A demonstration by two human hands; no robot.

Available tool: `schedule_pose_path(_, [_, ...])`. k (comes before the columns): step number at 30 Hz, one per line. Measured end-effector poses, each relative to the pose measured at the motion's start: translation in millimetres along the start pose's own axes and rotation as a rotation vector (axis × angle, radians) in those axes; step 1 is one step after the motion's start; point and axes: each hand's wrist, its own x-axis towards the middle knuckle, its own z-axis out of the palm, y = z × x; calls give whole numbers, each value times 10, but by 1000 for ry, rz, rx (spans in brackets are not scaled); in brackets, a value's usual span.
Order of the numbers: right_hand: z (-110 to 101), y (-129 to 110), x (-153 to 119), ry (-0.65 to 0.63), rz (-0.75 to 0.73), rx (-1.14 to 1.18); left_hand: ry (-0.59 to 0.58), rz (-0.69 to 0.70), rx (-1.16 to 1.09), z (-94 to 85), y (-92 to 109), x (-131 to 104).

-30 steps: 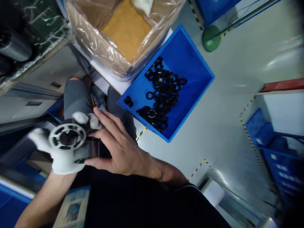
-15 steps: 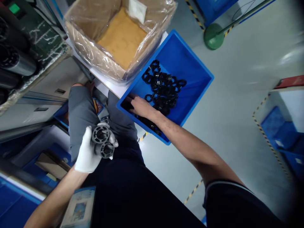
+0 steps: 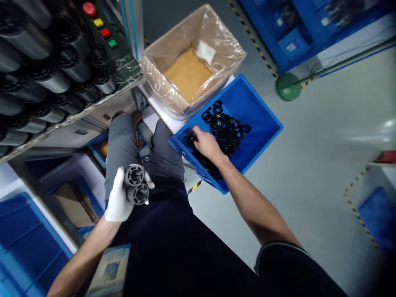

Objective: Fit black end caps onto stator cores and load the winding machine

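My left hand (image 3: 119, 200), in a white glove, is wrapped round two grey cylinders (image 3: 135, 175) with slotted ring-shaped ends, held over my lap. Bare, my right hand (image 3: 206, 142) is inside the blue bin (image 3: 256, 103), near its left corner. Its thumb and fingers are bent together at a black ring (image 3: 192, 139), blurred and partly hidden. Beside that hand lies a heap of black rings (image 3: 227, 130) in the bin.
A plastic-lined carton (image 3: 163, 49) with yellow-brown contents stands behind the bin. Rows of metal cylinders (image 3: 51, 78) fill a bench at the upper left, near coloured buttons (image 3: 105, 33). A green pole base (image 3: 287, 86) stands on the floor.
The view has swung, showing more of the cylinder bench. My right hand has lifted slightly from the bin's corner, its fingers now drawn together at a black ring. My left hand keeps both cylinders.
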Motion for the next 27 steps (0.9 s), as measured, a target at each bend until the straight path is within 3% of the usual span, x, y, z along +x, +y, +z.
schedule_pose_path(3, [-181, -290, -224, 129, 1, 180, 11, 140, -15, -39, -91, -153])
schedule_pose_path(6, [-249, -797, -525, 111, -77, 385, -55, 288, -52, 42, -140, -269])
schedule_pose_path(11, [-191, -1741, -950, 60, -465, 680, -161, 407, -101, 183, -124, -459])
schedule_pose_path(14, [-100, -2128, -1092, 120, -607, 612, -91, 492, -107, 169, -124, -606])
schedule_pose_path(18, [7, -2412, -1130, 136, -684, 522, 116, 700, 16, 75, -173, -774])
schedule_pose_path(27, [32, -2775, -835, -96, -898, 502, 227, 788, -81, -49, -124, -967])
